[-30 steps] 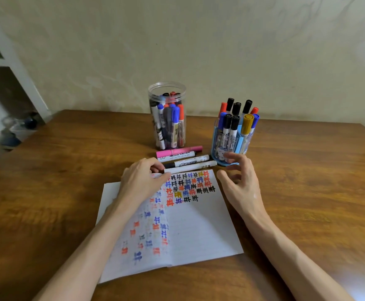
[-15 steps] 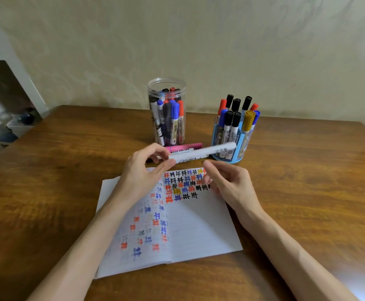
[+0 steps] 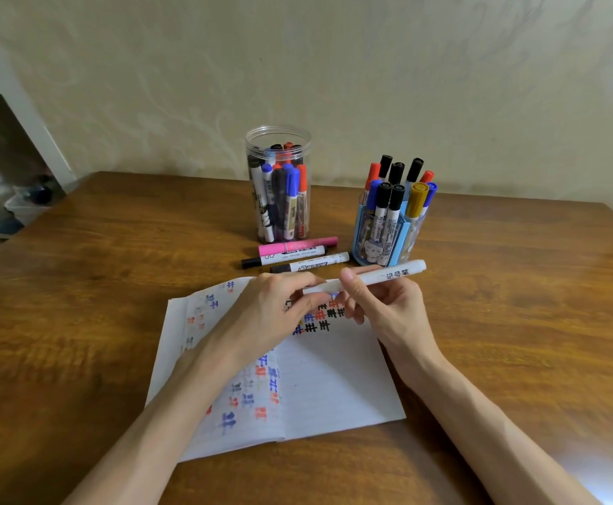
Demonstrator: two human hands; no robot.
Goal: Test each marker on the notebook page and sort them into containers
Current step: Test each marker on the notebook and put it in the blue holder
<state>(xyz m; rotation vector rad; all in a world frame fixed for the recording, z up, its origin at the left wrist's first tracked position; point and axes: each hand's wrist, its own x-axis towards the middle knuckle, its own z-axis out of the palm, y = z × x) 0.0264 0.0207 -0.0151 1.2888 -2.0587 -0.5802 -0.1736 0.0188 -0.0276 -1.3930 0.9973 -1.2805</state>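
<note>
The white marker (image 3: pixel 389 275) is held off the surface, above the far edge of the notebook (image 3: pixel 334 388). It lies nearly level, with its right end slightly higher and printed characters visible on the barrel.

The left hand (image 3: pixel 268 315) pinches the marker's left end between thumb and curled fingers. The right hand (image 3: pixel 389 315) grips the barrel near its middle, thumb on top and fingers curled beneath. Both forearms reach in over the notebook.

The notebook lies open and flat on the wooden surface (image 3: pixel 115 249). Rows of small test marks in black, blue, red and orange run across the top of the right page. More marks run down the left page, partly hidden by the left arm.

Just beyond the notebook, three markers lie side by side on the surface:
- a pink marker (image 3: pixel 297 245), farthest back
- a black-capped marker (image 3: pixel 287 255)
- a second black-capped marker (image 3: pixel 312 266), nearest the notebook

Behind them stands a clear jar (image 3: pixel 277 140), lid off, holding upright markers. To its right, apart from it, stands a blue holder (image 3: pixel 365 235), also filled with upright markers with black, red, blue and yellow caps.
</note>
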